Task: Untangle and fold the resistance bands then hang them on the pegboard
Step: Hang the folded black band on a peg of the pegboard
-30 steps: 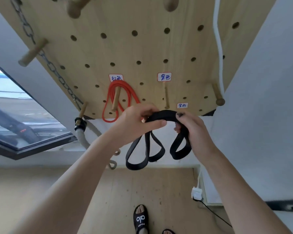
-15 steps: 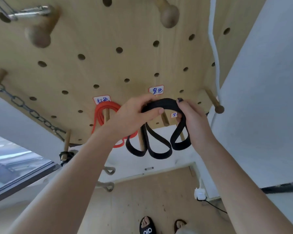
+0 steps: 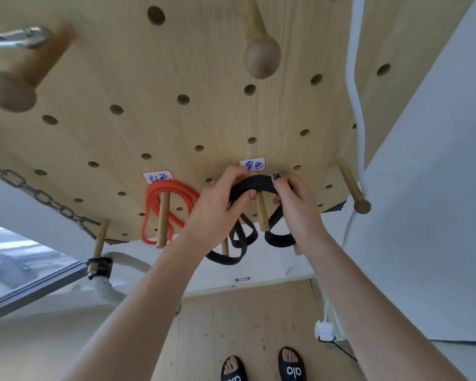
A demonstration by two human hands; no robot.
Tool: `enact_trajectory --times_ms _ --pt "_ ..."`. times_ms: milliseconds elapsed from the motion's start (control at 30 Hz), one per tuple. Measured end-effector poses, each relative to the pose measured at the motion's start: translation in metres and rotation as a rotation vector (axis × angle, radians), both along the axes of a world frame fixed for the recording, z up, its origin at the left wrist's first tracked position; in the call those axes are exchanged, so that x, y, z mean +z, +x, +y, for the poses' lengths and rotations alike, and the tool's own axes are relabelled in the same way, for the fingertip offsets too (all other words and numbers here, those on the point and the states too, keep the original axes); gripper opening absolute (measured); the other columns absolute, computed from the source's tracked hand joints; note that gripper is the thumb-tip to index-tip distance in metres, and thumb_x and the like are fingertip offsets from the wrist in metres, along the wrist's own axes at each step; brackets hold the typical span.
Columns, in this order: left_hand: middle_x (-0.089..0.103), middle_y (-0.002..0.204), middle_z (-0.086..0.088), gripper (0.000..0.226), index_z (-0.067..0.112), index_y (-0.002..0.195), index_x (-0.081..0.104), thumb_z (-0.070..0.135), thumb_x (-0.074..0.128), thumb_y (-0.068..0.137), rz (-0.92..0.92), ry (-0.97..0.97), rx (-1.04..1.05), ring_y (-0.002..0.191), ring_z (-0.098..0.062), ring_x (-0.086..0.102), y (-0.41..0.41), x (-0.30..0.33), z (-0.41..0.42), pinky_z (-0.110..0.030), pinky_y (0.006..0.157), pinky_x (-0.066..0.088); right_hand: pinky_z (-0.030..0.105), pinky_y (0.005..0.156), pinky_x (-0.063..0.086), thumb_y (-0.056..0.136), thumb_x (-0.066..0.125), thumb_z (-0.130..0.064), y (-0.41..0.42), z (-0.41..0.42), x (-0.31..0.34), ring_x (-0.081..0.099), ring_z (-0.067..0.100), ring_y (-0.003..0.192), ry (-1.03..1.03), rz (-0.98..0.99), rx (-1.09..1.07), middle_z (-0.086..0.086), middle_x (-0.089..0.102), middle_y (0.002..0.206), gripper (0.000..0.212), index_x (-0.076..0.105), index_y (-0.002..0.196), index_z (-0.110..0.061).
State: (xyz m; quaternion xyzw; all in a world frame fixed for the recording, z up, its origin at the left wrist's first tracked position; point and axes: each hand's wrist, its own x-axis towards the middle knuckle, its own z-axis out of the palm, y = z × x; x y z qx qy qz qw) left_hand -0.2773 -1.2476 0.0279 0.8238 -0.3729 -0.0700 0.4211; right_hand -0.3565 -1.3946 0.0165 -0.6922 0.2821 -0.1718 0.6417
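The folded black band [image 3: 254, 185] is gripped at its top by the left hand [image 3: 217, 213] and right hand [image 3: 297, 207], arched over a wooden peg [image 3: 261, 213] on the pegboard [image 3: 204, 64]. Its loops are seen dangling below. A red band [image 3: 171, 207] is hung on the neighbouring peg.

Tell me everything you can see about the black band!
The black band is a flat, matte strap, rubbery-looking, folded into several loops. Its top arches over a wooden peg under a handwritten label on the pegboard. The left hand and right hand grip it on either side; its loops dangle below.
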Motion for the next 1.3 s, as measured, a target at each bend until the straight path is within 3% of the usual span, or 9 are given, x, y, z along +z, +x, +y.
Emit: enact_trajectory --times_ms 200,367,433,533,700,833,900,1033,1300 --pt "0.069 0.096 0.007 0.025 0.033 0.126 0.048 0.028 0.056 0.103 -0.126 -0.007 0.1 0.084 -0.016 0.068 -0.002 -0.003 -0.009 -0.046 0.073 0.056 0.009 0.055 0.036 0.106 0.05 -0.034 0.005 -0.003 0.001 0.044 0.006 0.066 0.033 -0.067 -0.014 0.007 0.048 0.078 0.038 0.058 0.097 0.002" --pt "0.055 0.072 0.007 0.03 0.026 0.133 0.053 0.036 0.046 0.105 -0.506 0.196 0.226 0.059 -0.022 0.058 -0.007 -0.004 -0.017 -0.038 0.048 0.05 0.011 0.058 0.041 0.105 0.049 -0.04 0.009 0.0 -0.004 0.049 -0.001 0.06 -0.078 -0.054 -0.051 -0.005 0.057 0.074 0.028 0.055 0.089 -0.018" --pt "0.05 0.07 0.004 0.035 0.022 0.134 0.056 0.036 0.043 0.106 -0.608 0.267 0.276 0.058 -0.026 0.056 -0.009 -0.006 -0.017 -0.033 0.048 0.044 0.01 0.059 0.042 0.105 0.051 -0.04 0.009 0.004 -0.006 0.053 -0.003 0.064 -0.129 -0.063 -0.09 -0.006 0.06 0.078 0.026 0.055 0.094 -0.016" --pt "0.059 0.083 -0.003 0.035 0.02 0.131 0.058 0.036 0.039 0.107 -0.69 0.331 0.309 0.067 -0.027 0.057 -0.01 -0.009 -0.012 -0.036 0.053 0.044 0.01 0.061 0.043 0.105 0.052 -0.036 0.007 0.009 -0.007 0.056 -0.004 0.068 -0.192 -0.089 -0.106 -0.006 0.061 0.082 0.023 0.054 0.098 -0.015" --pt "0.055 0.095 -0.008 0.026 0.015 0.126 0.062 0.023 0.056 0.103 -0.681 0.263 0.279 0.069 -0.027 0.052 -0.014 -0.002 -0.013 -0.039 0.052 0.047 0.016 0.062 0.042 0.104 0.051 -0.041 0.005 0.01 -0.015 0.059 0.008 0.076 -0.253 -0.073 -0.12 -0.003 0.063 0.087 0.028 0.055 0.103 -0.013" --pt "0.054 0.092 -0.007 0.017 0.012 0.115 0.065 0.016 0.061 0.099 -0.715 0.255 0.288 0.073 -0.028 0.051 -0.009 -0.002 -0.014 -0.038 0.056 0.042 0.03 0.077 0.049 0.1 0.045 -0.048 0.0 0.01 -0.017 0.058 0.017 0.093 -0.459 -0.09 -0.246 -0.004 0.062 0.103 0.039 0.057 0.111 -0.013" --pt "0.055 0.091 -0.007 0.011 0.011 0.107 0.066 0.015 0.061 0.099 -0.743 0.242 0.279 0.075 -0.029 0.05 -0.008 -0.003 -0.014 -0.039 0.059 0.042 0.039 0.076 0.051 0.098 0.053 -0.036 -0.005 0.01 -0.015 0.055 0.021 0.092 -0.619 -0.152 -0.29 0.0 0.06 0.102 0.029 0.06 0.11 -0.01" --pt "0.057 0.09 -0.008 0.006 0.008 0.098 0.065 0.012 0.061 0.098 -0.73 0.196 0.27 0.074 -0.03 0.051 -0.007 -0.005 -0.015 -0.042 0.058 0.044 0.032 0.075 0.051 0.092 0.064 -0.004 -0.014 0.013 -0.023 0.058 0.022 0.092 -0.811 -0.277 -0.186 0.007 0.06 0.108 0.017 0.067 0.109 -0.006" --pt "0.061 0.095 -0.009 0.005 0.006 0.098 0.067 0.01 0.063 0.098 -0.724 0.148 0.272 0.078 -0.029 0.056 -0.003 -0.007 -0.022 -0.042 0.055 0.048 0.033 0.074 0.054 0.097 0.059 0.0 -0.002 0.005 -0.031 0.061 0.022 0.086 -0.778 -0.32 -0.111 0.009 0.058 0.112 0.022 0.066 0.117 -0.001"
